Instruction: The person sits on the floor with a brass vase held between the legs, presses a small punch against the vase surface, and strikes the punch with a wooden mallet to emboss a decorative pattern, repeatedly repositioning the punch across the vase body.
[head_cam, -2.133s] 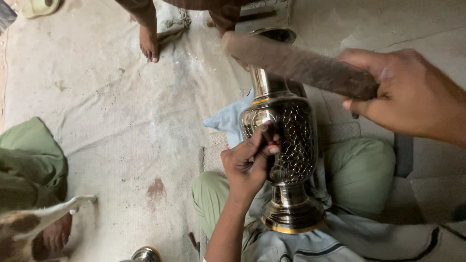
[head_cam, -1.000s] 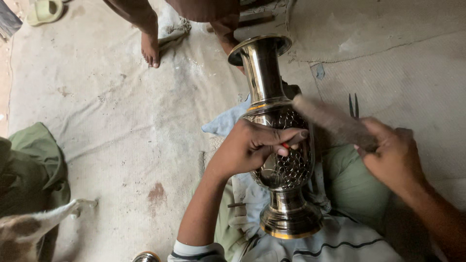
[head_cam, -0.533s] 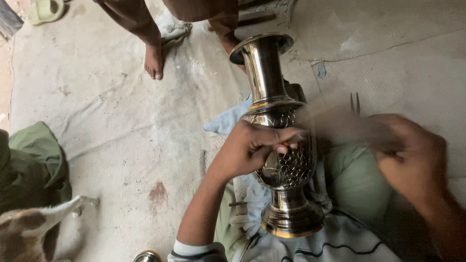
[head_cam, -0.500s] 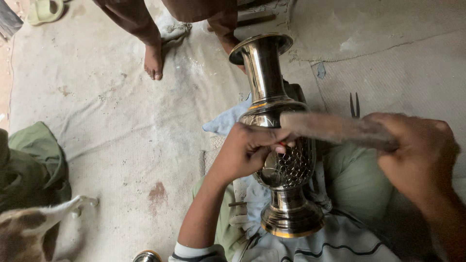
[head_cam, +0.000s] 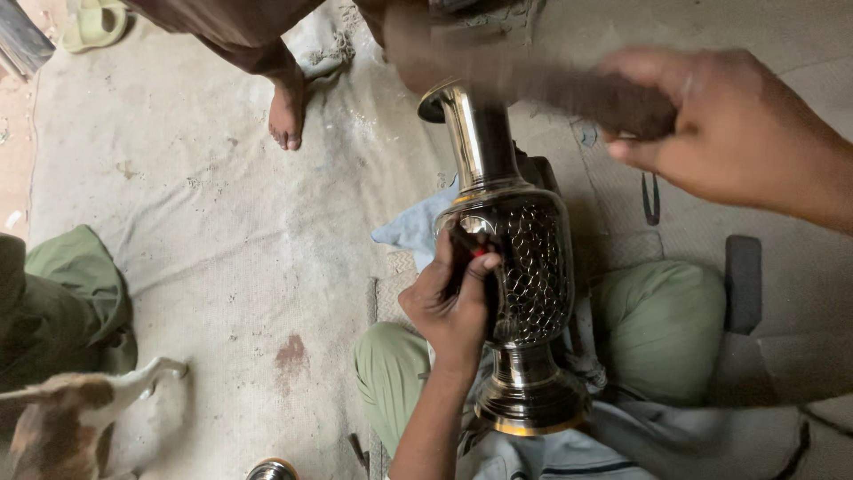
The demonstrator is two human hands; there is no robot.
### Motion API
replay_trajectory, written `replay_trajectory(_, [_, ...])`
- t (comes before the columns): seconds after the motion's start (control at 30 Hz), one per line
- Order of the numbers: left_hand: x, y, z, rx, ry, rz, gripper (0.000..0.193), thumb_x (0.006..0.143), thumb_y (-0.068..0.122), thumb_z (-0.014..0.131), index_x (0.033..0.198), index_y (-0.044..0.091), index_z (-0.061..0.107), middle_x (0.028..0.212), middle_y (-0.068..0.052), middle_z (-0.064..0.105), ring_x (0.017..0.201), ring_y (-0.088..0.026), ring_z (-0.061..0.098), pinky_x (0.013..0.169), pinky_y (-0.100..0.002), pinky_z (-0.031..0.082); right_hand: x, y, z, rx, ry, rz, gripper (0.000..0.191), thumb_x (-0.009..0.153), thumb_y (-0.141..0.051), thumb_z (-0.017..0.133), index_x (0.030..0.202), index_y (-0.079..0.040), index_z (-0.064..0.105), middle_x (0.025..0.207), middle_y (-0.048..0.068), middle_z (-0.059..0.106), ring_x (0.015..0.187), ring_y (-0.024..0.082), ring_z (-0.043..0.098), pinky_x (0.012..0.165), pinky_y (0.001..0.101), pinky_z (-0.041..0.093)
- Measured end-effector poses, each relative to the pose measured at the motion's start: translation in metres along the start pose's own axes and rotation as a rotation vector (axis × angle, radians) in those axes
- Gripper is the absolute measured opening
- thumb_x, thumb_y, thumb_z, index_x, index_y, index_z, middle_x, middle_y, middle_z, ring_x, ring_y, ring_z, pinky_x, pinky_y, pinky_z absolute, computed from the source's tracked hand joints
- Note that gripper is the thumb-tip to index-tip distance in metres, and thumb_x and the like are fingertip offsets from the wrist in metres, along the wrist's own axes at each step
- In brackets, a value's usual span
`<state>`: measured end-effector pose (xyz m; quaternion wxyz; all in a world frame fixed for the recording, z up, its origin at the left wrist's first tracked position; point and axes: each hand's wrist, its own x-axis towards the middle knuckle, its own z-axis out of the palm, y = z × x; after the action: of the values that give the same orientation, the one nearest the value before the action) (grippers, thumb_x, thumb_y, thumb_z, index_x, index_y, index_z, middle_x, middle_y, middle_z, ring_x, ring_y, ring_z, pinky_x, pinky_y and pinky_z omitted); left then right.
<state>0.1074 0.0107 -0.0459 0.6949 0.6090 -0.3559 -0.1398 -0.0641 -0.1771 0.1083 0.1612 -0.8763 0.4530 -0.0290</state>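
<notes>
Lying across the person's lap, a metal vase (head_cam: 520, 267) points its mouth away from the body and its foot toward the waist, over green trousers (head_cam: 662, 324) and a blue cloth (head_cam: 413, 227). The left hand (head_cam: 453, 302) rests against the patterned belly, its fingers pinched together on a thin dark tool (head_cam: 469, 253) set against the metal. The right hand (head_cam: 724, 133) is raised above the neck, fingers wrapped tight round a dark wooden bar (head_cam: 542, 84), which is smeared by motion.

Risks, as judged: a bar coming down off line could strike the left fingers or glance off the tool; the tool tip could skid on the curved, polished surface and scar the pattern; the vase, apparently steadied only by the legs, could roll under a blow.

Hard to read: the tool's tip and its contact with the vase are hidden behind the fingers; the bar's far end is blurred. A bystander's bare foot (head_cam: 286, 111) stands near the vase mouth, the body cut off by the top edge. A partly seen animal (head_cam: 80, 404) sits at lower left.
</notes>
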Motion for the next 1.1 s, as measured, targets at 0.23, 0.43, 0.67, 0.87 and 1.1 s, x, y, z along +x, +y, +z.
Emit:
replay_trajectory(0.23, [0.003, 0.005, 0.003, 0.084, -0.052, 0.039, 0.043, 0.084, 0.005, 0.088, 0.125, 0.003, 0.075, 0.076, -0.005, 0.075, 0.072, -0.001, 0.060, 0.070, -0.019, 0.052, 0.003, -0.013, -0.018, -0.502, -0.095, -0.116, 0.063, 0.084, -0.012, 0.070, 0.142, -0.035, 0.062, 0.074, 0.006, 0.071, 0.062, 0.020, 0.068, 0.065, 0.0385, 0.059])
replay_trajectory(0.43, [0.035, 0.020, -0.009, 0.113, -0.403, 0.099, 0.042, 0.083, 0.004, 0.085, 0.123, 0.008, 0.075, 0.085, -0.008, 0.079, 0.069, -0.009, 0.070, 0.068, -0.024, 0.056, -0.021, 0.038, 0.012, -0.173, 0.053, -0.210, 0.063, 0.071, 0.000, 0.068, 0.132, -0.016, 0.069, 0.092, 0.009, 0.076, 0.068, 0.021, 0.070, 0.064, 0.0412, 0.058])
replay_trajectory(0.67, [0.076, 0.034, -0.011, 0.068, -0.876, 0.219, 0.048, 0.082, -0.010, 0.073, 0.127, 0.009, 0.073, 0.094, -0.009, 0.078, 0.083, -0.017, 0.079, 0.078, -0.028, 0.062, -0.079, 0.062, 0.091, 0.085, 0.246, 0.029, 0.041, 0.081, -0.008, 0.081, 0.120, -0.004, 0.069, 0.102, 0.015, 0.075, 0.088, 0.026, 0.074, 0.075, 0.0385, 0.060])
replay_trajectory(0.87, [0.103, 0.030, -0.010, -0.075, -1.172, 0.247, 0.060, 0.074, -0.017, 0.064, 0.128, 0.009, 0.071, 0.104, -0.008, 0.078, 0.090, -0.016, 0.080, 0.087, -0.029, 0.065, -0.117, 0.060, 0.147, 0.360, 0.584, 0.069, 0.027, 0.089, -0.006, 0.083, 0.111, -0.001, 0.068, 0.103, 0.015, 0.073, 0.092, 0.022, 0.073, 0.081, 0.0309, 0.059])
replay_trajectory(1.1, [0.116, 0.032, -0.002, 0.069, -1.320, 0.366, 0.061, 0.070, -0.015, 0.066, 0.123, 0.015, 0.076, 0.096, -0.005, 0.080, 0.085, -0.016, 0.079, 0.076, -0.029, 0.061, -0.134, 0.041, 0.167, 0.414, 0.685, 0.117, 0.014, 0.097, -0.006, 0.081, 0.101, -0.006, 0.067, 0.103, 0.011, 0.073, 0.091, 0.020, 0.073, 0.084, 0.0290, 0.057])
